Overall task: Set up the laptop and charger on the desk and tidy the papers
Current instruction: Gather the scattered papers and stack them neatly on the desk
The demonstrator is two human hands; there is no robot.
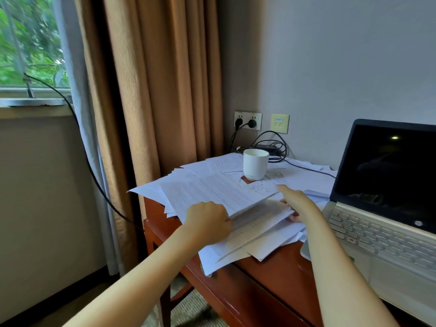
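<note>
L grip (207,223), R grip (297,202) on papers (212,190)

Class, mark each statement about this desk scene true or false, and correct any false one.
1. The laptop is open, its screen dark. True.
2. The white cup lies on its side. False: it stands upright on the papers.
3. The left hand and right hand both hold the papers. True.
4. The wall socket has nothing plugged in. False: two black plugs sit in it.
5. The charger lies behind the cup, near the wall. True.
</note>
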